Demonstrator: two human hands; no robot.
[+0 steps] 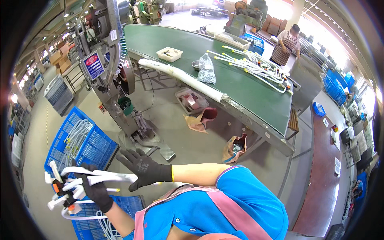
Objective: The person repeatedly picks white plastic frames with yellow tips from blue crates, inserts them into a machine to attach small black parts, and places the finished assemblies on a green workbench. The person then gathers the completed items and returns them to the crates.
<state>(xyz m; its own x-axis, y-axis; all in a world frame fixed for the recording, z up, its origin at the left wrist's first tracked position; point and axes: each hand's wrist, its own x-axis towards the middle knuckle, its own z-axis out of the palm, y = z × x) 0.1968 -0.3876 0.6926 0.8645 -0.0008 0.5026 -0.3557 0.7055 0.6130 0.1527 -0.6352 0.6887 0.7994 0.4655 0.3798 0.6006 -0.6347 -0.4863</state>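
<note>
Mesh crate: blue, at 9 o'clock (95, 146), tilted in view and loaded with slim white tubing (78, 134); its place within arm's reach probably saves steps.
White tube bundle: at 8 o'clock (73, 184), with black connectors, orange parts and white end caps clustered at its left end; the tubes run rightward toward the other glove.
Left hand: at 8 o'clock (96, 194), black-gloved, fingers curled round the bundle just right of the connectors, a grip that likely keeps the several tubes together.
Machine plate: at 10 o'clock (95, 66), a blue rectangle with a red patch and pale lettering, fixed on the upright machine (116, 96).
Lower crate: blue, toward 7 o'clock (131, 203), partly hidden by the left forearm, more white tubing inside.
Right hand: between 7 and 8 o'clock (145, 170), fingers spread wide, gripping nothing visible, beside the tubes' right ends; whether it touches them I cannot tell. Pale print marks the glove's back.
Green worktable: from 11 to 3 o'clock (248, 97), bearing a clear bag of small parts (206, 73) and yellow-tipped white tubes (262, 71), laid flat perhaps for easy picking.
Co-worker: at 2 o'clock (283, 46), in a checked apron, beyond the tubes.
Red-brown table: at 4 o'clock (316, 192), with white sheets too small to read.
</note>
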